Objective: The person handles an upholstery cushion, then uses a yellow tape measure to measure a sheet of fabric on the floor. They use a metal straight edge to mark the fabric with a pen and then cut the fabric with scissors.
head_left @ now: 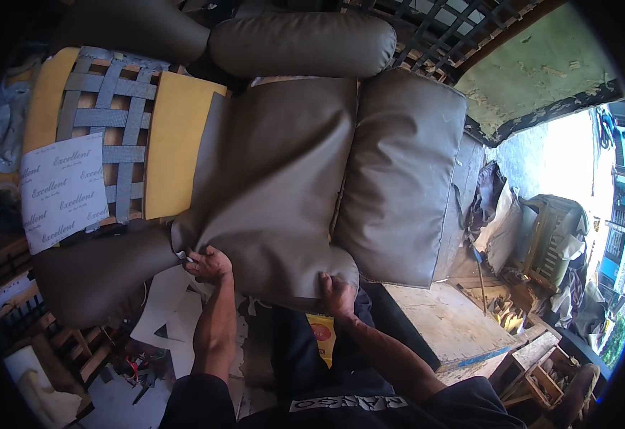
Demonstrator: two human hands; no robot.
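Note:
A brown leather-like cover lies creased over the middle of a seat frame. My left hand pinches its near left corner, where the edge folds up. Further right, my right hand grips the near edge, thumb on top and the other fingers hidden beneath. To the right of the cover is a padded brown cushion. Padded brown arms lie along the far side and near left. Grey woven webbing and yellow foam strips show at the left, partly under a white printed sheet.
A wooden bench stands to my right, with an open wooden box of small items beyond it. Hand tools lie low on the left. Another webbed frame and a worn green panel are at the far right.

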